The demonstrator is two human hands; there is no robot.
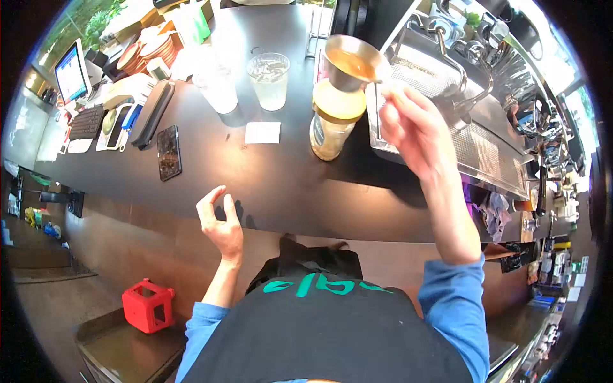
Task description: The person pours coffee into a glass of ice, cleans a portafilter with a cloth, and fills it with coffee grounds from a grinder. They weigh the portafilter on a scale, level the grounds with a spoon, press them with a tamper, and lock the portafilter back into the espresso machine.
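My right hand (418, 124) is raised over the counter, its fingers closed at the side of a small metal cup (348, 80) with brown, coffee-like liquid inside. In this view the cup overlaps the yellow lid of a jar (329, 134) standing on the counter. My left hand (220, 223) hovers by the counter's front edge, fingers apart and holding nothing. Left of the jar are a clear plastic cup (271, 96) of pale liquid with ice, a second, glare-washed cup (220, 92), and a small white paper (262, 133) lying flat.
A phone (169, 153) and a dark elongated case (153, 113) lie on the dark counter (211, 166). To the right stands an espresso machine (485, 153) with a metal drip tray. A monitor (73, 71) and keyboard (86, 122) occupy the far left. Below sits a red plastic holder (148, 306).
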